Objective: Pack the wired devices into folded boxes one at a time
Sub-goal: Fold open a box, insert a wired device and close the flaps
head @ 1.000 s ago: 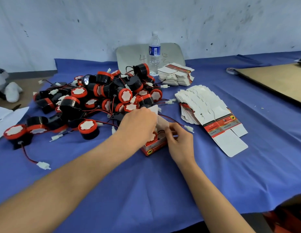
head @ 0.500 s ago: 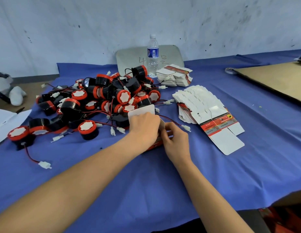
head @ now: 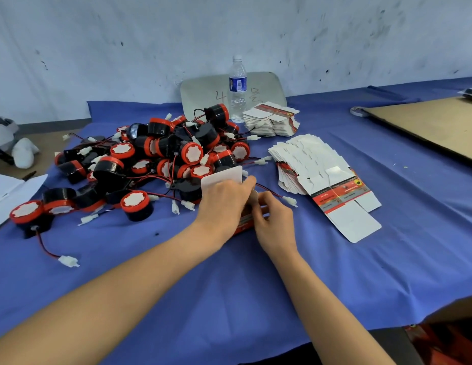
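Near the middle of the blue cloth-covered table (head: 229, 285), the small red-and-white cardboard box (head: 243, 225) sits between both hands. Its white top flap (head: 224, 175) stands open behind the knuckles. The left hand (head: 224, 204) is curled over the box from the left and grips it. The right hand (head: 275, 219) has its fingers bent in against the box's right edge, pinching a cardboard tab there. What lies inside the box is hidden by the hands, but a thin red-and-black wire (head: 269, 191) runs out from between them to a white plug (head: 290, 201) on the cloth. Just behind lies the heap of round black wired devices with red rims (head: 163, 159). To the right is a fanned stack of flat unfolded boxes (head: 308, 169), with a second stack (head: 271, 122) beside a clear plastic bottle (head: 237, 88).
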The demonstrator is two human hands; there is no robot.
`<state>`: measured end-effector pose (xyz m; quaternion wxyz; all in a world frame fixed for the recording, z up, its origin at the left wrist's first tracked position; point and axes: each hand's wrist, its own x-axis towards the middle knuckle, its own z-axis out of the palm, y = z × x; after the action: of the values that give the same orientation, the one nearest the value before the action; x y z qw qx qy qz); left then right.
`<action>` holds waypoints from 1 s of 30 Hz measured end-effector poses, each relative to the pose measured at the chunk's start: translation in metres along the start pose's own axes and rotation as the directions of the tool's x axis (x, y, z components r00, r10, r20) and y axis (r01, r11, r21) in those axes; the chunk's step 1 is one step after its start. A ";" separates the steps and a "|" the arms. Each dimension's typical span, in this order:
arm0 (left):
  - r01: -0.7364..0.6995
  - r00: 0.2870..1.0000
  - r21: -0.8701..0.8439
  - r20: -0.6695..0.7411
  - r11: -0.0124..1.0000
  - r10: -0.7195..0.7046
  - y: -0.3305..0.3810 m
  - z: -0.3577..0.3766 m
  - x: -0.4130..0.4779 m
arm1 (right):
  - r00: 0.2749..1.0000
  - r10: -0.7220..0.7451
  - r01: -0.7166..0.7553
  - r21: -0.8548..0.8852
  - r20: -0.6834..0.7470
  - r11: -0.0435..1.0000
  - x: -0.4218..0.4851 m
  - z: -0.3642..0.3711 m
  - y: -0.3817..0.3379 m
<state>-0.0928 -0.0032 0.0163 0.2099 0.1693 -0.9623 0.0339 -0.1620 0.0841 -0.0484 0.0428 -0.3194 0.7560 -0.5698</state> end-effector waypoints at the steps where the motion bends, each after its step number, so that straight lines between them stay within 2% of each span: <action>1: -0.048 0.999 -0.009 -0.005 0.999 0.048 -0.002 0.000 -0.003 | 1.000 -0.003 0.003 -0.001 -0.001 1.000 0.000 0.000 0.000; 5: -0.219 0.973 0.026 0.075 0.975 0.217 -0.014 0.004 -0.010 | 1.000 -0.026 0.026 0.004 -0.001 1.000 -0.001 0.000 -0.002; 10: -0.295 0.938 -0.016 0.185 0.955 0.293 -0.021 0.000 -0.002 | 1.000 -0.021 0.021 0.010 -0.005 1.000 -0.002 -0.002 -0.004; 13: -0.284 0.938 -0.037 0.198 0.958 0.286 -0.020 -0.001 -0.003 | 1.000 -0.020 0.021 0.022 -0.008 1.000 -0.003 -0.003 -0.005; 16: -0.218 0.957 -0.107 0.173 0.970 0.234 -0.019 0.001 -0.005 | 0.999 -0.027 0.028 0.019 -0.019 0.999 -0.002 -0.002 -0.004; 19: -0.171 0.957 -0.160 0.207 0.972 0.203 -0.019 0.001 -0.005 | 1.000 -0.008 0.008 0.047 -0.007 0.999 -0.002 -0.001 -0.005; 23: -0.177 0.958 -0.228 0.182 0.957 0.220 -0.019 -0.002 -0.001 | 1.000 0.007 -0.006 0.054 -0.002 0.999 -0.001 -0.002 -0.001; 26: -0.194 0.938 -0.173 0.255 0.966 0.234 -0.020 -0.005 0.000 | 1.000 0.017 -0.017 0.063 -0.004 0.998 0.000 -0.002 -0.001; 30: -0.115 0.928 -0.214 0.325 0.970 0.182 -0.020 -0.007 -0.004 | 0.999 0.016 -0.019 0.091 0.032 0.996 0.000 -0.003 -0.003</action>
<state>-0.0802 -0.0204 0.0206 0.0515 0.0782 -0.9929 -0.0730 -0.1619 0.0861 -0.0446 0.0741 -0.3191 0.7311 -0.5985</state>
